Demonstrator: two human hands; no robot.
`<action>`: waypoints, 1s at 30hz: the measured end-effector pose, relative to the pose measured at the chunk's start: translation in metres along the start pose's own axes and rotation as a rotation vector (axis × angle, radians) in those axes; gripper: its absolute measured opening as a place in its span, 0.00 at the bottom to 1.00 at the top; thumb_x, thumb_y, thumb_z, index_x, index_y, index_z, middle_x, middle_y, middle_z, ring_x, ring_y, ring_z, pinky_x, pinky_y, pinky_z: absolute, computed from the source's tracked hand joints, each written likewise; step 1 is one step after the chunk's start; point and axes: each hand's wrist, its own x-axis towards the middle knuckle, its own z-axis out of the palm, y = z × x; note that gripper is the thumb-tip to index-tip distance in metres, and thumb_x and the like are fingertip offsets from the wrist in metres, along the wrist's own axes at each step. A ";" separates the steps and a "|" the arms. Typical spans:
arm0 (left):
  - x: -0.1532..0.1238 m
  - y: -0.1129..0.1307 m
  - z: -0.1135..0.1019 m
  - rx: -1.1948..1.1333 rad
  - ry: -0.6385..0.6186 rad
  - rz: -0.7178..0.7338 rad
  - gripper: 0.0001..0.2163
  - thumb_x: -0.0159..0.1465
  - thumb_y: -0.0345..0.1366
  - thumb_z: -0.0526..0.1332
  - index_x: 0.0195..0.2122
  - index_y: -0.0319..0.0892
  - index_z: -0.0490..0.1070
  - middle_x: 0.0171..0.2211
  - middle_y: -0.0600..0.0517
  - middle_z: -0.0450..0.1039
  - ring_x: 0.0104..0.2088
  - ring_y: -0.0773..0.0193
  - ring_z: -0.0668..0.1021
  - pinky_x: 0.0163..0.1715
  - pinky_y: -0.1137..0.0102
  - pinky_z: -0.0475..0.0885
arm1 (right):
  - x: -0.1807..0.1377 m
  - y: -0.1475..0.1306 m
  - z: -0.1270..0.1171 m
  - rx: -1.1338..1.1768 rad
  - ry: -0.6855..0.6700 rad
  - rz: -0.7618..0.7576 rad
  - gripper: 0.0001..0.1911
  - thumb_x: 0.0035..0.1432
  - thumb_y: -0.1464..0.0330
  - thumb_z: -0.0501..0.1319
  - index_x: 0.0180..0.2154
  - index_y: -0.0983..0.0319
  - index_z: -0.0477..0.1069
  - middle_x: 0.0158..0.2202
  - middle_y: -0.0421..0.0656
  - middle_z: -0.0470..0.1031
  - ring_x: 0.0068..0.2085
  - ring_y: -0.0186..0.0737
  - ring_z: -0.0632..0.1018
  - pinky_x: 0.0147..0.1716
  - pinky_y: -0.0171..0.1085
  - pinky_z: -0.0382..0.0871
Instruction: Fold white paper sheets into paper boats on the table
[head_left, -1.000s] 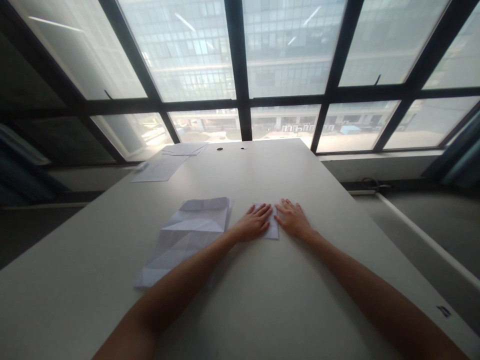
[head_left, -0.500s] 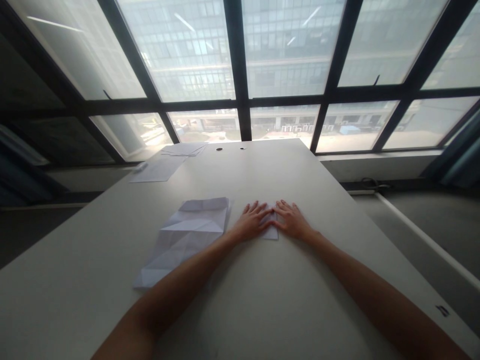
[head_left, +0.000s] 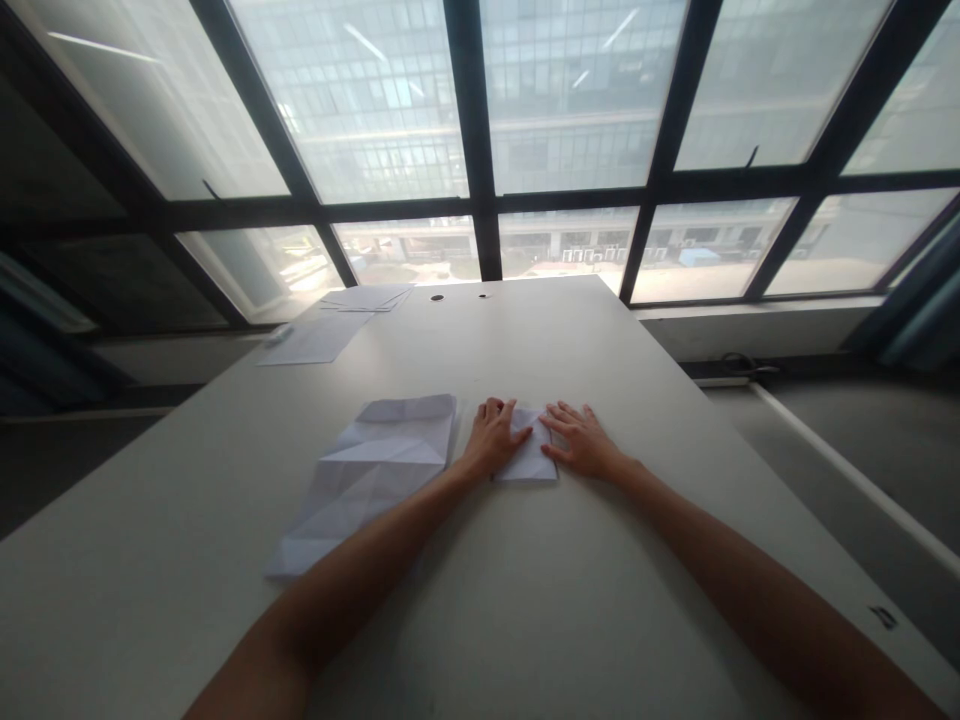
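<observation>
A small folded sheet of white paper (head_left: 529, 462) lies flat on the white table between my hands. My left hand (head_left: 493, 438) rests on its left edge, fingers slightly bent and apart, with the thumb stretched across the paper. Along the right edge lies my right hand (head_left: 583, 442), spread open, its fingertips touching the sheet. Left of them is a larger white paper (head_left: 390, 450) marked with many crease lines; my left forearm passes over its lower right part.
Several loose white sheets (head_left: 319, 338) lie at the table's far left end. Two small holes sit near the far edge of the table (head_left: 525, 340). Beyond stand tall windows with dark frames (head_left: 486, 235). A white pipe (head_left: 847, 475) runs along the floor at right.
My left hand has slid left across the folded paper, away from my right hand, uncovering more of the sheet. My right hand has stayed nearly still.
</observation>
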 end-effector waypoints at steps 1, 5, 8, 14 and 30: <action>0.000 0.000 0.000 -0.004 0.008 -0.011 0.28 0.63 0.48 0.63 0.60 0.40 0.64 0.50 0.43 0.63 0.51 0.51 0.68 0.55 0.60 0.64 | 0.000 0.000 0.000 0.004 0.001 -0.002 0.29 0.65 0.55 0.54 0.65 0.57 0.59 0.69 0.50 0.53 0.69 0.53 0.52 0.63 0.65 0.41; 0.002 0.001 -0.006 -0.043 0.053 -0.020 0.20 0.60 0.44 0.67 0.51 0.42 0.72 0.47 0.45 0.65 0.49 0.51 0.70 0.53 0.60 0.66 | 0.000 0.000 0.001 0.018 0.009 -0.005 0.29 0.65 0.55 0.54 0.64 0.56 0.59 0.69 0.50 0.53 0.69 0.53 0.52 0.63 0.66 0.41; 0.003 0.003 -0.011 -0.100 0.056 -0.026 0.11 0.62 0.36 0.65 0.46 0.44 0.73 0.44 0.47 0.70 0.48 0.54 0.73 0.51 0.62 0.67 | 0.000 0.000 -0.002 0.037 0.031 -0.025 0.28 0.65 0.56 0.56 0.63 0.57 0.62 0.68 0.51 0.55 0.68 0.54 0.54 0.63 0.64 0.43; 0.006 0.003 -0.013 -0.316 0.068 -0.020 0.07 0.66 0.35 0.58 0.40 0.44 0.75 0.37 0.49 0.78 0.38 0.59 0.78 0.42 0.68 0.70 | -0.001 -0.014 -0.007 0.185 0.104 -0.193 0.14 0.64 0.68 0.57 0.48 0.55 0.77 0.51 0.46 0.75 0.53 0.44 0.72 0.56 0.43 0.64; -0.004 0.016 -0.016 -0.920 -0.021 0.074 0.17 0.70 0.48 0.51 0.42 0.40 0.71 0.30 0.50 0.77 0.27 0.65 0.78 0.28 0.71 0.74 | 0.012 -0.019 0.000 0.749 0.191 0.097 0.25 0.64 0.52 0.52 0.24 0.63 0.69 0.20 0.36 0.64 0.23 0.33 0.64 0.24 0.32 0.53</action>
